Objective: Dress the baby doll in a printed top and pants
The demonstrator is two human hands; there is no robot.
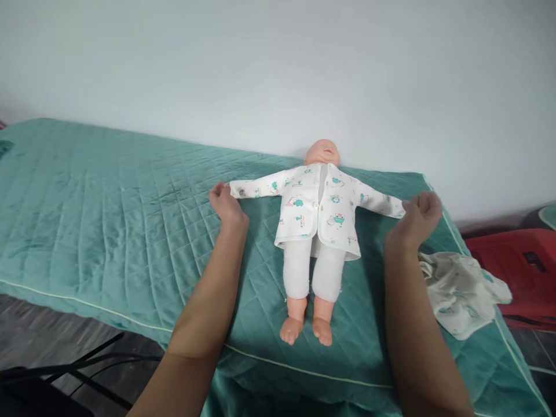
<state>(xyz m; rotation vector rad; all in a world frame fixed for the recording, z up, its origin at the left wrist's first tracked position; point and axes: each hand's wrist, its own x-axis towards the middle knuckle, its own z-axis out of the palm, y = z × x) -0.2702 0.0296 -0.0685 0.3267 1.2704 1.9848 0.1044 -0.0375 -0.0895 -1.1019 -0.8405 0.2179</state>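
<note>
A baby doll (pixel 319 231) lies on its back on a teal quilted bed (pixel 108 214), head toward the wall, feet toward me. It wears a white printed jacket (pixel 304 208) with both sleeves stretched out sideways. My left hand (pixel 225 202) pinches the cuff of the sleeve on the left. My right hand (pixel 419 213) is closed on the cuff of the sleeve on the right. The doll's legs are white cloth with bare plastic feet.
A crumpled white printed garment (pixel 460 289) lies on the bed near its right edge. A red object (pixel 516 266) stands on the floor to the right. Dark cables or legs (pixel 73 370) show on the floor at lower left. A pale wall rises behind.
</note>
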